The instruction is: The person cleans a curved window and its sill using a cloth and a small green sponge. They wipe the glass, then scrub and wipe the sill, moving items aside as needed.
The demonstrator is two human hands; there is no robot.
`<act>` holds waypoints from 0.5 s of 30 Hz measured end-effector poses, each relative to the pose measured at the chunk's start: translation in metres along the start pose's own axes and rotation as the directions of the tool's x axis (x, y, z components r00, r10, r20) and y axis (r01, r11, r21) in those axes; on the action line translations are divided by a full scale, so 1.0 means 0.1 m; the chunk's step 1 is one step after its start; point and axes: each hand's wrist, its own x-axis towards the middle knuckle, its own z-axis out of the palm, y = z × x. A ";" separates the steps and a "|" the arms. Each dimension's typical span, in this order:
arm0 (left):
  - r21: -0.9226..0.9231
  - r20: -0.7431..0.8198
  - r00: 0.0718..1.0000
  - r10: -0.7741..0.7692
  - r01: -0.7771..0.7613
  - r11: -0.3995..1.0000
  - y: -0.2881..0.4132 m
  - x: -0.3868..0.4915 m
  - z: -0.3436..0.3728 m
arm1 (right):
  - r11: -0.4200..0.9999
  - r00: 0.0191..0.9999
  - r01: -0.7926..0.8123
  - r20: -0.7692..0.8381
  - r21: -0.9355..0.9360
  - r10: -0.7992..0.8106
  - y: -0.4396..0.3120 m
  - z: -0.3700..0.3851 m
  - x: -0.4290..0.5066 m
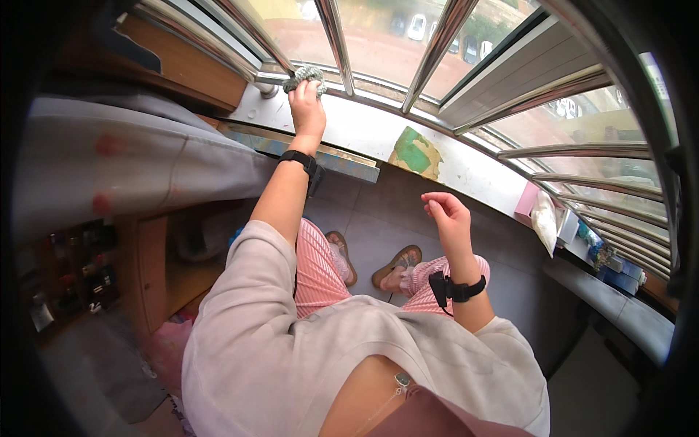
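My left hand (pixel 307 116) grips a crumpled grey-green cloth (pixel 303 75). The cloth is pressed against the low end of a shiny metal window bar (pixel 256 38), where it meets the bottom rail (pixel 377 102). Below the rail runs a white windowsill (pixel 355 121) with small marks on it. My right hand (pixel 452 218) hovers in front of the sill, its fingers loosely bent and nothing visible in them. Nearest to it on the sill is a patch of peeling green and tan covering (pixel 416 154).
On the left hang a grey curtain (pixel 147 147) and a wooden cabinet (pixel 150 273). A worn board edge (pixel 349 164) juts out under the sill. At right on the sill sit a pink box (pixel 526 199), a white packet (pixel 544 221) and several small items. Grey floor tiles (pixel 363 205) lie below.
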 end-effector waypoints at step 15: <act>0.265 -0.049 0.991 0.122 -0.105 0.959 -0.29 0.21 0.28 | 0.927 0.950 0.311 -0.055 0.209 -0.306 0.26 -0.07 0.76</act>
